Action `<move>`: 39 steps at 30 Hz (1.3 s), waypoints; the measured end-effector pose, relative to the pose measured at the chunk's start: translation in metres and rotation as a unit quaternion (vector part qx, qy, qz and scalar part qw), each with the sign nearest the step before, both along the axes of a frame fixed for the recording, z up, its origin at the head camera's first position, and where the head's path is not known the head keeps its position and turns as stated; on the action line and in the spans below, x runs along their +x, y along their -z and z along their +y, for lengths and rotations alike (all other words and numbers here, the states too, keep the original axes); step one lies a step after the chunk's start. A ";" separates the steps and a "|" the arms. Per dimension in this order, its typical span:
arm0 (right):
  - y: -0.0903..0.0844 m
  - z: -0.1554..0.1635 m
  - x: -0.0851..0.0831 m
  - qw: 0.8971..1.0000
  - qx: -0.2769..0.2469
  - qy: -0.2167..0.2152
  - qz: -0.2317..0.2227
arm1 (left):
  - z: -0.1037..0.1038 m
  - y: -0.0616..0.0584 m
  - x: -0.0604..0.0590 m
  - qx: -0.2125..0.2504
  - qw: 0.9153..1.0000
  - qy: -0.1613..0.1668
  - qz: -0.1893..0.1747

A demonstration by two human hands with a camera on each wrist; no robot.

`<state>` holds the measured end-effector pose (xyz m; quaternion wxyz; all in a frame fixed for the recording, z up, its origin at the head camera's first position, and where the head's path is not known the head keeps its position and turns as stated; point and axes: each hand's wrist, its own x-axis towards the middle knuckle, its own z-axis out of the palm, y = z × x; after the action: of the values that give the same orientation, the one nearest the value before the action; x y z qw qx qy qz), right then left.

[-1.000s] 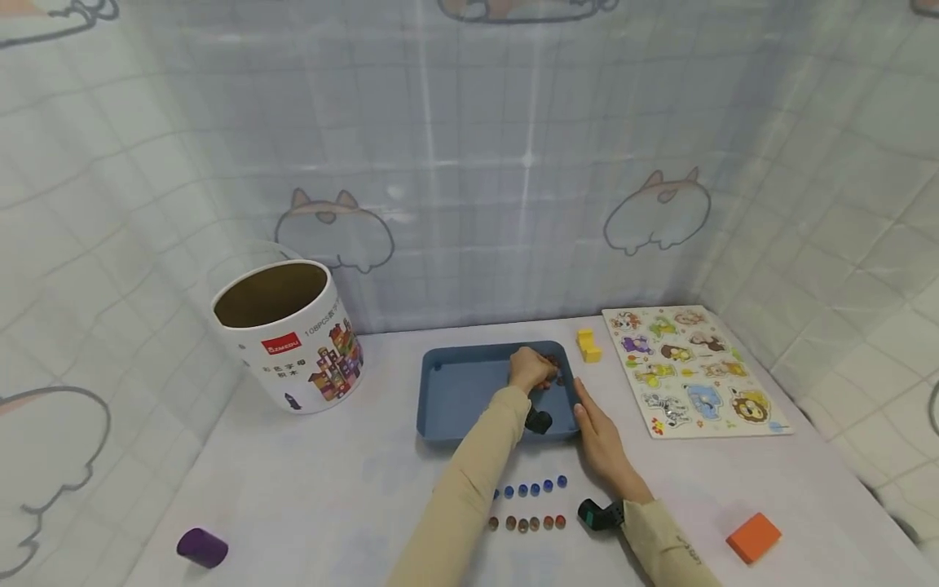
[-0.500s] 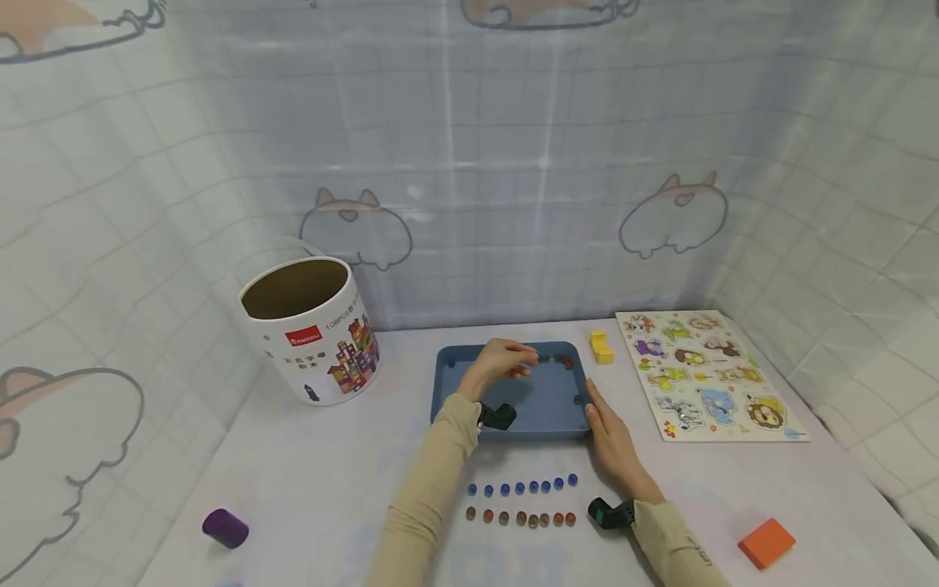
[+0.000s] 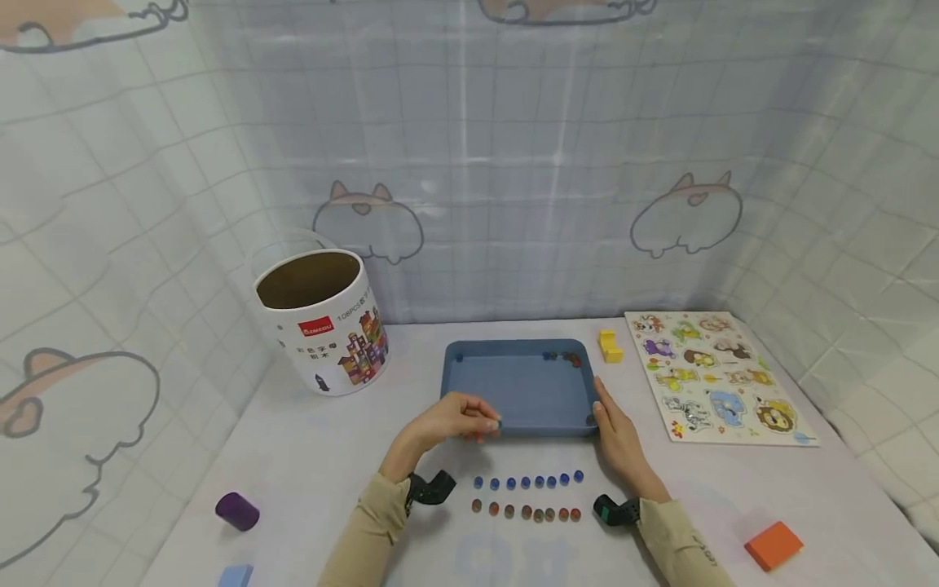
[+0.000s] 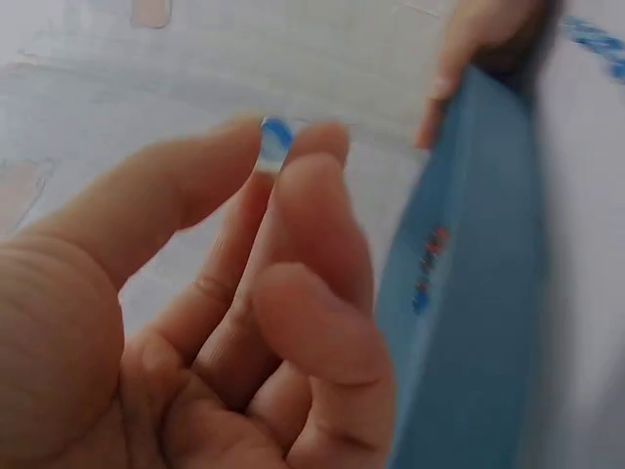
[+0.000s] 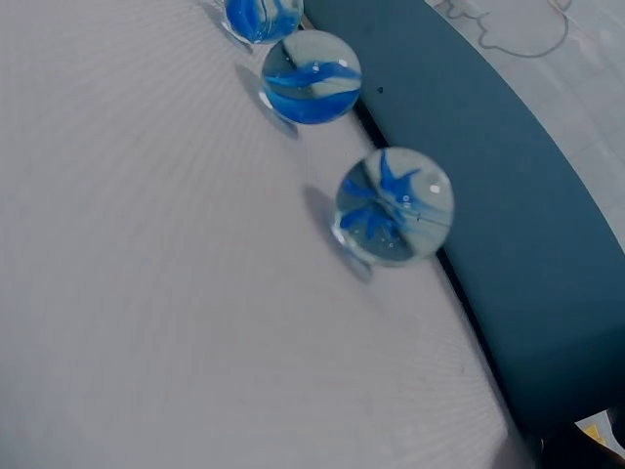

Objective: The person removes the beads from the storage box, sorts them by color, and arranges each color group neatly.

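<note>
A glass marble with blue in it point(image 4: 274, 145) is pinched between the thumb and fingertips of my left hand point(image 3: 449, 419), over the near-left edge of a blue tray point(image 3: 517, 391). My right hand point(image 3: 625, 447) rests against the tray's right side with extended fingers. Inside the tray, red-and-dark marbles point(image 3: 572, 359) sit in the far right corner, and a blue one point(image 3: 460, 358) lies far left. In front of the tray runs a row of blue marbles point(image 3: 525, 483). Nearer still, a row of reddish-brown marbles point(image 3: 526, 512) lies parallel to it.
A white bucket point(image 3: 323, 342) stands back left. To the right lie a yellow block point(image 3: 610, 346) and an animal puzzle board point(image 3: 722, 379). An orange block point(image 3: 773, 545) is front right; a purple cylinder point(image 3: 238, 511) and a light-blue block point(image 3: 235, 575) are front left.
My left hand has come from the tray's far right corner toward its near-left edge, now with a marble in its fingertips. My right hand stays at the tray's side.
</note>
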<state>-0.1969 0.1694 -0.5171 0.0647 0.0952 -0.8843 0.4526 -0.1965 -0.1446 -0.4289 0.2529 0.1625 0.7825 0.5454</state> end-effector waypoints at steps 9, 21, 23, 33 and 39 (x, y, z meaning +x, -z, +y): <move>-0.001 0.005 -0.003 1.000 0.004 0.007 -0.009 | -0.032 0.031 0.030 -0.096 0.995 -0.006 0.025; -0.003 0.002 -0.006 1.000 -0.002 -0.002 -0.003 | -0.029 0.037 0.037 -0.140 0.989 -0.022 0.049; -0.003 0.001 -0.005 1.000 -0.002 -0.008 -0.012 | -0.029 0.031 0.038 -0.133 0.990 -0.014 0.049; -0.001 0.000 0.001 1.000 -0.011 -0.003 -0.013 | 0.019 -0.007 -0.007 -0.103 0.992 -0.002 0.074; 0.000 0.001 -0.001 1.000 -0.019 -0.003 -0.014 | 0.080 -0.006 -0.051 -0.143 0.988 0.027 0.046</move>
<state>-0.1978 0.1701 -0.5169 0.0524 0.0902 -0.8759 0.4710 -0.2477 -0.0645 -0.4232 0.2519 0.1709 0.8586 0.4125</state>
